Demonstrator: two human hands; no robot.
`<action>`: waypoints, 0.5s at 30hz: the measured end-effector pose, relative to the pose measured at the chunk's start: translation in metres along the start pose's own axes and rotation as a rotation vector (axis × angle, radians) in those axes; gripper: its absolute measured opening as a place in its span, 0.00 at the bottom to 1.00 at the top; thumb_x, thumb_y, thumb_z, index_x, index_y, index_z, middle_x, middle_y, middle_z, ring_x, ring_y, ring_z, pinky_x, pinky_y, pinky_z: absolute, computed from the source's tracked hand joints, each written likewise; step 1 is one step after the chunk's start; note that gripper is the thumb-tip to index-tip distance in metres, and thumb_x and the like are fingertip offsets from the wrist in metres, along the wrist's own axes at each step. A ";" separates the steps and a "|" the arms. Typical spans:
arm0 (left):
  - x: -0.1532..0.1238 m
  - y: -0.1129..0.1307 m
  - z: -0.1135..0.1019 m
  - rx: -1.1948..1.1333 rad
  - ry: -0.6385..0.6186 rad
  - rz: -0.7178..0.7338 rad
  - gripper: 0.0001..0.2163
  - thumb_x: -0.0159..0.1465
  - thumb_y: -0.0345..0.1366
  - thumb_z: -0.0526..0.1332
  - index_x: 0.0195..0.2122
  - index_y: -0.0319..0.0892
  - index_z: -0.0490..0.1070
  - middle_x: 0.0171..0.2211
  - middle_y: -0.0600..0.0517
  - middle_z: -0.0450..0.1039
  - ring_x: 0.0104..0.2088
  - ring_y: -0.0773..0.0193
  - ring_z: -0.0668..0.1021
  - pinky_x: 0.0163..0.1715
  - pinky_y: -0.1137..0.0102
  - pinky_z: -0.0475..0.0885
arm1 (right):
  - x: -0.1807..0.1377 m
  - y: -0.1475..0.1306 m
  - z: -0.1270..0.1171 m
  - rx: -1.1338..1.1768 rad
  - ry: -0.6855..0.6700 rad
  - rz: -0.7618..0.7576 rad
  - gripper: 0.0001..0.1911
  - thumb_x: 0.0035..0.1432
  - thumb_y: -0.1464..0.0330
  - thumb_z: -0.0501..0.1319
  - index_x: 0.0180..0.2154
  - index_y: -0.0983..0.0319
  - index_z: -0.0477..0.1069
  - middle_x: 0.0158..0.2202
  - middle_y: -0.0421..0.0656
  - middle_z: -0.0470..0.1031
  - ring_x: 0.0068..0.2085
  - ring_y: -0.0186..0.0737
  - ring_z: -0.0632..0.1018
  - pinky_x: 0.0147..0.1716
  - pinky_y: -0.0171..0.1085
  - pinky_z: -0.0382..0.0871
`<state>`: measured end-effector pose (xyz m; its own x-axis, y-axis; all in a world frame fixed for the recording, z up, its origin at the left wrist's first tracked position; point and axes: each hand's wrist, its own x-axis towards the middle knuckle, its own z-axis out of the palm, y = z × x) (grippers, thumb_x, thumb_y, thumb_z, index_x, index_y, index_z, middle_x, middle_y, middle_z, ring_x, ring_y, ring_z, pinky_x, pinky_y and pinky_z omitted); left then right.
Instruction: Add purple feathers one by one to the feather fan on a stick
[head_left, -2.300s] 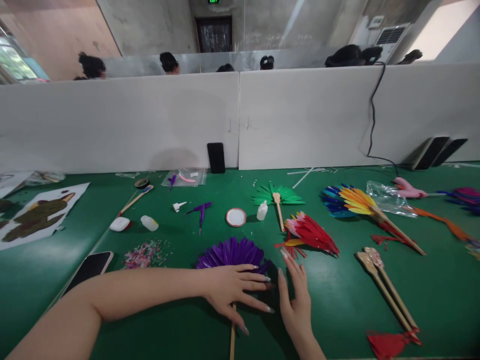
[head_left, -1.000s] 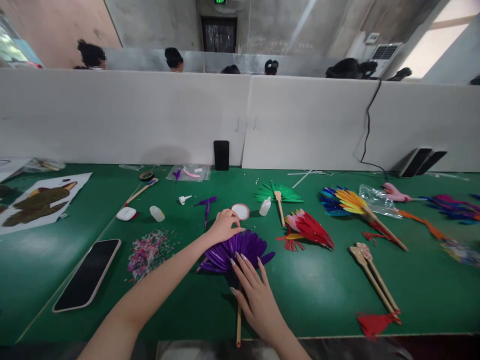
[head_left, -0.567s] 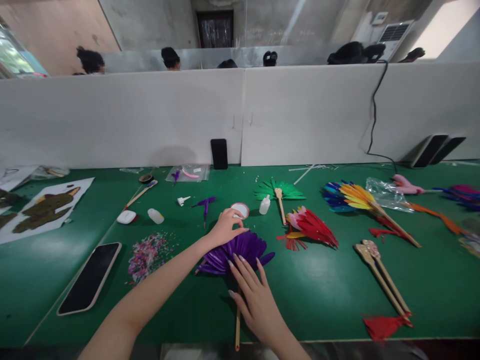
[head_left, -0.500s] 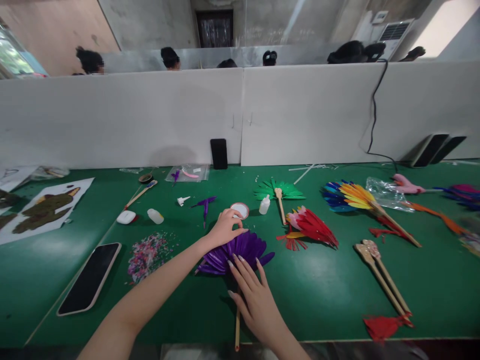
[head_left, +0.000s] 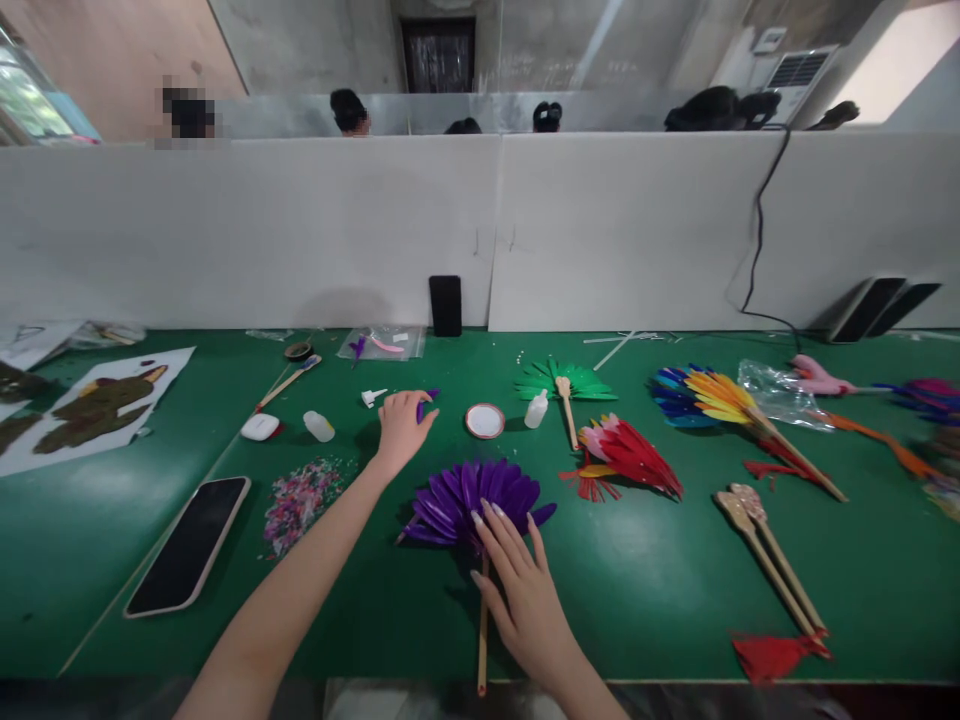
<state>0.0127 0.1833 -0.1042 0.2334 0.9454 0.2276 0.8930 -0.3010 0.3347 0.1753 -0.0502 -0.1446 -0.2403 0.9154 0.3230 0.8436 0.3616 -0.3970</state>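
Note:
A purple feather fan (head_left: 465, 505) with a wooden handle (head_left: 483, 640) lies in front of me on the green table. My right hand (head_left: 525, 590) rests flat over the fan's right side and the top of its handle, fingers stretched out. Farther off to the left, my left hand (head_left: 403, 430) has its fingers curled over a small purple T-shaped piece (head_left: 429, 400), most of which it hides. A round white dish (head_left: 484, 421) with a reddish rim sits between that hand and a small white squeeze bottle (head_left: 536, 410).
A green feather fan (head_left: 592, 383), a red feather fan (head_left: 637, 455) and a multicoloured fan (head_left: 720, 395) lie to the right, with two wooden handles (head_left: 780, 570) nearer. Colourful flakes (head_left: 300, 500) and a phone (head_left: 187, 545) are at left. A white partition (head_left: 300, 230) stands behind.
My left hand has moved left and away from the purple fan, past the round dish, to the small purple piece. My right hand stays on the fan.

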 end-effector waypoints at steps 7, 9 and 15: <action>0.004 -0.051 -0.002 0.112 -0.051 -0.050 0.17 0.62 0.39 0.62 0.52 0.41 0.68 0.50 0.40 0.69 0.53 0.43 0.67 0.47 0.56 0.63 | -0.004 0.004 0.004 0.081 0.184 0.125 0.29 0.66 0.70 0.50 0.66 0.59 0.46 0.67 0.46 0.54 0.67 0.44 0.55 0.65 0.54 0.43; 0.004 -0.057 0.001 0.116 -0.082 -0.037 0.14 0.62 0.40 0.62 0.47 0.41 0.70 0.46 0.41 0.70 0.50 0.45 0.69 0.45 0.58 0.64 | -0.005 0.004 0.005 0.089 0.208 0.124 0.29 0.66 0.70 0.50 0.66 0.59 0.47 0.66 0.47 0.55 0.66 0.45 0.56 0.64 0.55 0.43; -0.003 -0.060 0.010 0.093 -0.096 -0.021 0.08 0.64 0.40 0.59 0.34 0.40 0.70 0.37 0.45 0.71 0.43 0.52 0.72 0.41 0.63 0.64 | -0.006 0.004 0.008 0.073 0.244 0.116 0.28 0.66 0.71 0.50 0.66 0.58 0.48 0.65 0.48 0.58 0.66 0.46 0.58 0.64 0.56 0.45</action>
<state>-0.0380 0.2004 -0.1344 0.2456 0.9604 0.1316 0.9289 -0.2720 0.2515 0.1761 -0.0533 -0.1550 -0.0139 0.8849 0.4656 0.8197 0.2767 -0.5015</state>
